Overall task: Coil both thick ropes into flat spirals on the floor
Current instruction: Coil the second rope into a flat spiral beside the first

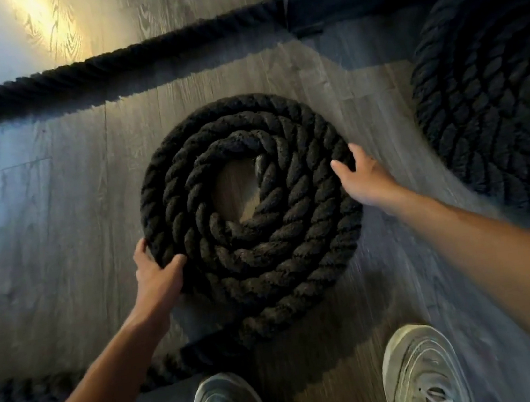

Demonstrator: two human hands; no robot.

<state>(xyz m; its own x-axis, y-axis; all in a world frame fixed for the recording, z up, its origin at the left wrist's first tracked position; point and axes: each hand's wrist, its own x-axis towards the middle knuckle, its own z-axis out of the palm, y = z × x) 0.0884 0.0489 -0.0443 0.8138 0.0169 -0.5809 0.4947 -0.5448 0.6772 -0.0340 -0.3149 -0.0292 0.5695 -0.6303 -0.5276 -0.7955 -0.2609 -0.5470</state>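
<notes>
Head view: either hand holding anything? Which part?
Left hand grips the rope coil at its outer turn, lower-left edge. Right hand rests open on the outer turn at the right edge, not gripping.

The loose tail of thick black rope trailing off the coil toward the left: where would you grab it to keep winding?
Grip the loose tail close to where it leaves the flat black rope spiral, coming from above. It lies flat on the grey wood floor, so fingers must wrap over its top.
</notes>
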